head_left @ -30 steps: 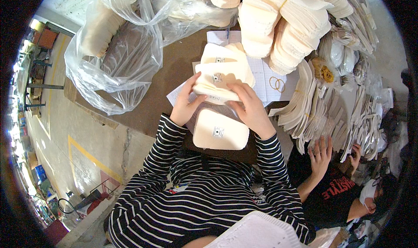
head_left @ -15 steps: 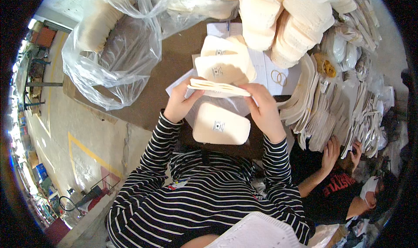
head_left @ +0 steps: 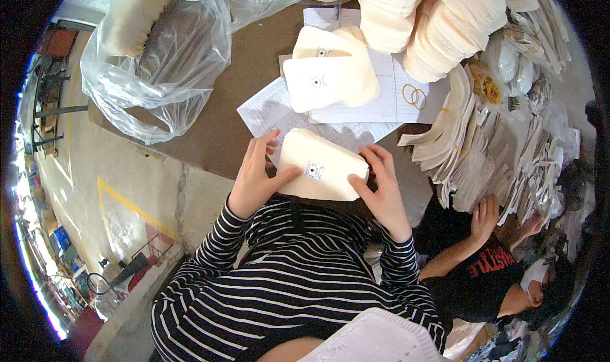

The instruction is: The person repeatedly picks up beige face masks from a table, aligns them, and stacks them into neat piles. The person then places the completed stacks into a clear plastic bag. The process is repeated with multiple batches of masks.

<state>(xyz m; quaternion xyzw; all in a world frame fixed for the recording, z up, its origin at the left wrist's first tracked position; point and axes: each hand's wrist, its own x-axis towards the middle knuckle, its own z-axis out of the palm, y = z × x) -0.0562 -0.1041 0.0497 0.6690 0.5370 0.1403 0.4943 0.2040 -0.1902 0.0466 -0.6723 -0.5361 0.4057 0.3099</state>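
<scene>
A small stack of cream, rounded-rectangle fabric pieces [head_left: 321, 155], with a small dark printed mark on top, is between my hands near my body. My left hand [head_left: 255, 174] is at its left end, thumb on the top piece and fingers curled loosely by the far left edge. At the right end, my right hand [head_left: 386, 190] presses its thumb on the near corner, its fingers curled round the far right edge. Beyond lie several loose, fanned cream pieces [head_left: 318, 85], some with printed marks, on printed paper sheets [head_left: 356, 111].
Two yellow rubber bands [head_left: 413, 97] lie on the paper. Tall cream stacks [head_left: 451, 28] stand at the back right, above bundled pale strips [head_left: 470, 149]. A clear plastic bag [head_left: 171, 69] sits back left. At right, a co-worker's hand [head_left: 485, 217] touches the bundles.
My hands have come down toward my body, and the raised pieces now lie together in the near stack. The fanned pieces beyond show more fully. The co-worker's hands have shifted slightly.
</scene>
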